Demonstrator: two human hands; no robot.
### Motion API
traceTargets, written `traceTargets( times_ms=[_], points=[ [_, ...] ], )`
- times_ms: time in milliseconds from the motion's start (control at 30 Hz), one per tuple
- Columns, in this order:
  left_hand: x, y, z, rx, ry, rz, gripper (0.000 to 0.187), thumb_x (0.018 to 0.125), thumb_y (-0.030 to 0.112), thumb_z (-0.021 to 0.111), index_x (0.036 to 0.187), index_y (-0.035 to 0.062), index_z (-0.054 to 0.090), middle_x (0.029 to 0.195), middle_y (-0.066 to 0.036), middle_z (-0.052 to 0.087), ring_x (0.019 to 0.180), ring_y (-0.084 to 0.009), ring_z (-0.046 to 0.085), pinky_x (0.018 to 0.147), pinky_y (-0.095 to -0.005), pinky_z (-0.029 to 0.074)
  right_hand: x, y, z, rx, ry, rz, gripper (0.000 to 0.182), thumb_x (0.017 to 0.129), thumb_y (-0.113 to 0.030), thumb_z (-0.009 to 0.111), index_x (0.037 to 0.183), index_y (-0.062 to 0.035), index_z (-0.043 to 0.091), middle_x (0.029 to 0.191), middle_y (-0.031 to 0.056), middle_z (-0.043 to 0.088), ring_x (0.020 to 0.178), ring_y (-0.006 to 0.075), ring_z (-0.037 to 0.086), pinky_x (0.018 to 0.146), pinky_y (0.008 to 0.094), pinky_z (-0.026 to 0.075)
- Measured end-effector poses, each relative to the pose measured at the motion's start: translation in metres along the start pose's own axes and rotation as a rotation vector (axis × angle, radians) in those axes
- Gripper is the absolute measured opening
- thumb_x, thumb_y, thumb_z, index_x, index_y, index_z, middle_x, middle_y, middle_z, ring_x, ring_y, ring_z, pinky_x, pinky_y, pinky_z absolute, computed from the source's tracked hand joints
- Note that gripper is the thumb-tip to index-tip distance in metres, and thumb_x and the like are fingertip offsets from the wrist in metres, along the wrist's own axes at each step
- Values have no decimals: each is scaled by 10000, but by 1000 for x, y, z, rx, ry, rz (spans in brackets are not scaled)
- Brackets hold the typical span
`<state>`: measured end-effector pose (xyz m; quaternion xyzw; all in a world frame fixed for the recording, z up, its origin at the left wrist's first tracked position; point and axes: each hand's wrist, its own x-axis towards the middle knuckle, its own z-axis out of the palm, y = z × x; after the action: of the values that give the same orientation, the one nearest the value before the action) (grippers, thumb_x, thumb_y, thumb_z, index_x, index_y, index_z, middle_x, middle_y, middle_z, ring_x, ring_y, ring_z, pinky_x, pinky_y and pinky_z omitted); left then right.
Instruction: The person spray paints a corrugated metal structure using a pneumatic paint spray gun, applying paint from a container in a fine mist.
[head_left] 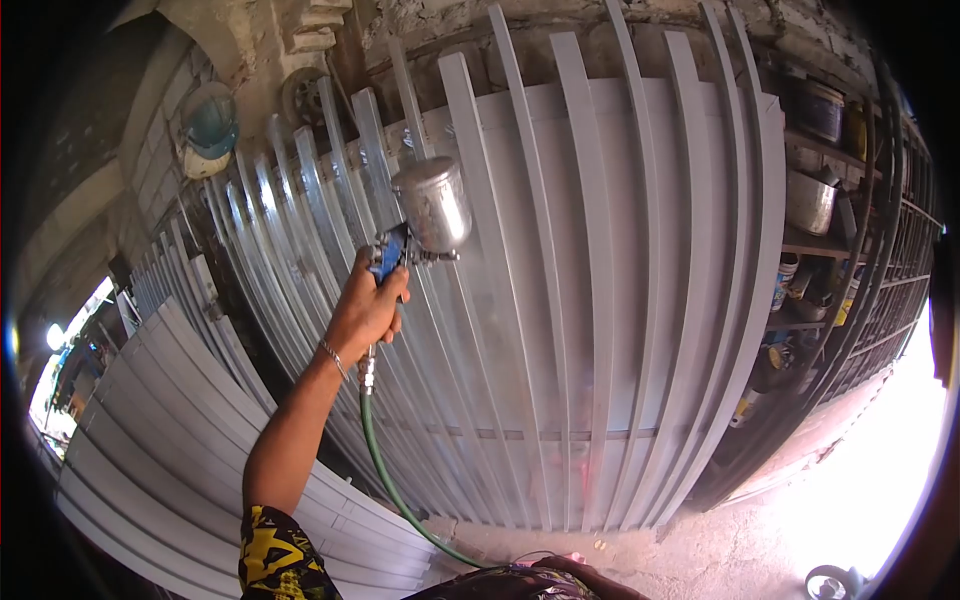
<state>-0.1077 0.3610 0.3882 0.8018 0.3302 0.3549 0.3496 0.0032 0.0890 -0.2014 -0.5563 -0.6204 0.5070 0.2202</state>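
My left hand (372, 308) is raised in front of a rack of metal bars and wraps round the grip of a spray gun (392, 250) with a blue body. A shiny metal paint cup (437, 205) sits on top of the gun. From the grip's base a green hose (378, 450) curves down toward my body. Behind the gun stands a tall metal panel with upright bars (570, 250), grey on the right and shinier bare metal on the left. At the bottom edge, part of my right arm (590, 575) shows dimly; its fingers cannot be made out.
Another grey slatted panel (190, 420) leans at the lower left. Shelves on the right hold a metal pot (810, 200) and several cans. A cap (208, 120) hangs on the left wall. A wheel (832, 582) lies on the floor at the lower right, near bright light.
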Motion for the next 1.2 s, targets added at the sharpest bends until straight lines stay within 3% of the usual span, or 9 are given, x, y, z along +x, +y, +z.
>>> traceTargets(
  times_ms=[633, 833, 933, 1200],
  points=[
    [-91, -108, 46, -110, -145, -190, 324, 1021, 195, 536, 1243, 37, 360, 816, -87, 588, 423, -90, 529, 341, -239, 411, -11, 42, 11, 90, 92, 96, 456, 941, -365, 609, 1323, -118, 642, 1266, 165, 677, 1171, 317, 648, 996, 417, 499],
    [-98, -107, 52, -136, -177, -202, 294, 1037, 178, 509, 1261, 53, 367, 875, -105, 615, 424, -84, 527, 340, -230, 405, -9, 57, 15, 119, 122, 106, 455, 933, -358, 615, 1318, -118, 646, 1266, 162, 678, 1174, 316, 646, 998, 417, 496],
    [-97, -107, 56, -128, -177, -181, 352, 1019, 167, 533, 1275, 7, 353, 837, -115, 624, 426, -124, 553, 349, -272, 421, -10, 66, 18, 131, 138, 103, 455, 929, -355, 618, 1316, -118, 648, 1266, 160, 679, 1175, 316, 645, 1000, 416, 495],
    [-78, -85, 57, -68, -71, -130, 339, 1025, 152, 509, 1285, 31, 327, 821, -101, 584, 427, -125, 537, 354, -291, 412, -14, 98, 38, 155, 173, 72, 453, 918, -346, 626, 1309, -119, 653, 1265, 156, 681, 1179, 314, 643, 1003, 415, 492]
  ],
)
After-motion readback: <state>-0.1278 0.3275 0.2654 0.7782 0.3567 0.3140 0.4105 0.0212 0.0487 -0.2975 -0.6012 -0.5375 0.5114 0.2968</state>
